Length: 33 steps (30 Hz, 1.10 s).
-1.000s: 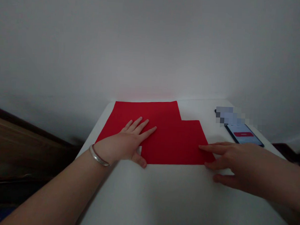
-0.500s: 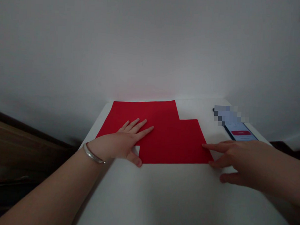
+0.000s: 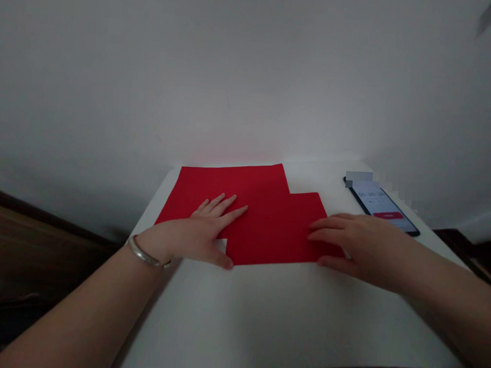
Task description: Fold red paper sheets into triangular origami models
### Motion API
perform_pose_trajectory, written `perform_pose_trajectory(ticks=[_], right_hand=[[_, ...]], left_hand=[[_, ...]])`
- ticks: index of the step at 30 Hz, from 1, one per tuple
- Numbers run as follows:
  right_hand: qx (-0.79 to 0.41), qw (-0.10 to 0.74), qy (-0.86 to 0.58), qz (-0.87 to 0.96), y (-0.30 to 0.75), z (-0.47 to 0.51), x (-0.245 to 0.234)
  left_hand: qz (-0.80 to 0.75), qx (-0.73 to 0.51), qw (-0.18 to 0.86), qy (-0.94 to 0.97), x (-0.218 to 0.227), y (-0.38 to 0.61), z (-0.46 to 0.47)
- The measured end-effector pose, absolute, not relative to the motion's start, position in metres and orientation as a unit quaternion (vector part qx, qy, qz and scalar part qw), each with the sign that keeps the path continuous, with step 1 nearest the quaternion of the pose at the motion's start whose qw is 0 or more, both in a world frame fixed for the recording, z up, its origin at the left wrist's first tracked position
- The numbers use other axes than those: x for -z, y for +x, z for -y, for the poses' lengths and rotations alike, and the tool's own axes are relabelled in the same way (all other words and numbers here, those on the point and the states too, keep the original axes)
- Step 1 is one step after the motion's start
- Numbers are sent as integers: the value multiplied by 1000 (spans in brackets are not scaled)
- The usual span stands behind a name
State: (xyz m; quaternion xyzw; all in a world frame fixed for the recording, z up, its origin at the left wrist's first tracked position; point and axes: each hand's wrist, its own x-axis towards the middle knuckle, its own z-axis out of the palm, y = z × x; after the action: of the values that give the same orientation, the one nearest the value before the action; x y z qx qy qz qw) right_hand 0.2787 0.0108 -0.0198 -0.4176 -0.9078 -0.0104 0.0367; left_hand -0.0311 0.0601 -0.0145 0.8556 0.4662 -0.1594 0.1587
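Red paper (image 3: 268, 228) lies flat on a white table (image 3: 272, 310), with a stepped outline; I cannot tell whether it is one sheet or two overlapping ones. My left hand (image 3: 206, 232) rests flat on its left part, fingers spread, thumb at the near edge. A silver bangle (image 3: 144, 253) circles that wrist. Over the paper's right end is my right hand (image 3: 356, 246), its fingers stretched across the red surface and its thumb apart by the near corner. That hand hides the paper's right edge in part.
A phone (image 3: 385, 206) with a lit screen lies to the right, just beyond my right hand. A pale wall (image 3: 234, 80) rises behind the table. Brown wooden furniture (image 3: 31, 256) stands at the left, lower than the tabletop's far edge in view.
My right hand has moved left from the paper's right edge onto its right part. My left hand stays on the paper. The whole view has shifted slightly.
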Motion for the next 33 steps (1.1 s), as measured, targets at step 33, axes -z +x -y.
perform_pose_trajectory(ticks=[33], right_hand=[[-54,113,-375,918,250,-39,67]], left_hand=[[-364,-31,17,931,57,27,-14]])
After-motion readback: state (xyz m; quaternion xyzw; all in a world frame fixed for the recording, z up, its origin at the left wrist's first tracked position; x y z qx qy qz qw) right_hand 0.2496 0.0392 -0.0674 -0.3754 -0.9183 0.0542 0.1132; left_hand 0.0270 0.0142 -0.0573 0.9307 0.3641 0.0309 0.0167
